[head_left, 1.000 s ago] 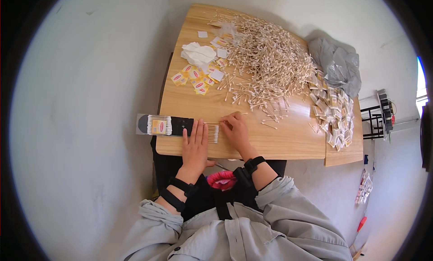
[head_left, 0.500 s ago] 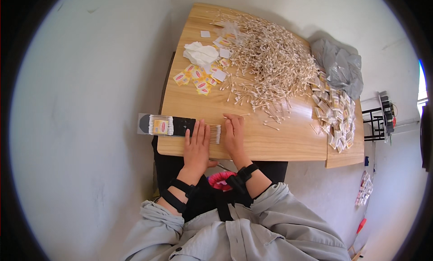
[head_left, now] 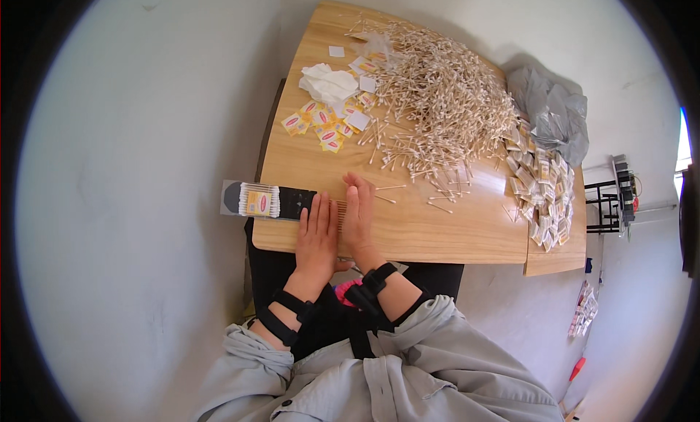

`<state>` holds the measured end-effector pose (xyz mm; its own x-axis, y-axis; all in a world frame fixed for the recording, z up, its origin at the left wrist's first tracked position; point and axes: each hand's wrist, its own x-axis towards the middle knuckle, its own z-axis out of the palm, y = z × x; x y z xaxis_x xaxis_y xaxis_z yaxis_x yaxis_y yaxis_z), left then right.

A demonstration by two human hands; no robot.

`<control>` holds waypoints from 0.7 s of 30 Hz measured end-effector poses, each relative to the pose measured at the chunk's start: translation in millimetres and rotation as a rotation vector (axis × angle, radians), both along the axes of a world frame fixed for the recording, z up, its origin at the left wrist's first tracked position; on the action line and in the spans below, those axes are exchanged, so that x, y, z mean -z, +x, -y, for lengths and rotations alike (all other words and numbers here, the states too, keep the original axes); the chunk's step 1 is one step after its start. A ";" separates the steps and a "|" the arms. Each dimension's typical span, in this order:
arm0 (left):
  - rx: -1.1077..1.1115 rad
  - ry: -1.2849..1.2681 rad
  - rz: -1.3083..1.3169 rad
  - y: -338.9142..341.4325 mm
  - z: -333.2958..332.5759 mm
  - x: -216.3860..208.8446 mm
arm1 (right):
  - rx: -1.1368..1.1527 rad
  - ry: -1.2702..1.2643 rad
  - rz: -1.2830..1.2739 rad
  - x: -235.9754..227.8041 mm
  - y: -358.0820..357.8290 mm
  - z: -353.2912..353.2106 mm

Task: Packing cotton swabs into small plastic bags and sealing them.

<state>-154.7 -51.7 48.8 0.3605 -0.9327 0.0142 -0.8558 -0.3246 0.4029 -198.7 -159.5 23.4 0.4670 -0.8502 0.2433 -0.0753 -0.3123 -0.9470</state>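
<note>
Left hand (head_left: 318,236) lies flat, fingers together, at the right end of the flat black plate (head_left: 297,200); right hand (head_left: 359,219) stands on edge, fingers together; between them, slim brown-stemmed cotton swabs (head_left: 341,215); squaring ends, it seems; next calls for even pressure.

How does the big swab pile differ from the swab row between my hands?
The swab pile is jumbled; the swab row is lined up side by side. The pile is far larger than the row's visible part. The row shows between your left hand and right hand; the pile lies clear of both. Both consist of slim swabs.
</note>
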 end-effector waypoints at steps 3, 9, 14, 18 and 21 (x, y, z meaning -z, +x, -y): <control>-0.016 0.095 0.032 1.7 2.2 4.4 | 0.039 -0.087 -0.026 -4.9 10.9 -5.3; -0.046 0.109 0.339 30.1 -3.1 24.8 | 0.053 -0.069 -0.014 -3.8 41.3 -14.2; -0.063 0.139 0.334 49.0 -14.9 17.4 | 0.028 -0.033 0.000 -5.2 55.5 -19.1; -0.070 0.113 0.185 52.9 -20.1 9.5 | 0.166 -0.186 -0.174 -7.1 50.0 -17.4; -0.090 0.041 0.178 52.8 -21.9 14.7 | 0.234 -0.434 -0.452 -6.7 47.3 -22.2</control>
<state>-101.9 -29.8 34.1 0.4378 -0.8978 0.0477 -0.8790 -0.4163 0.2324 -151.4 -137.4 30.0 0.4186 -0.8103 0.4101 -0.5471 -0.5855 -0.5983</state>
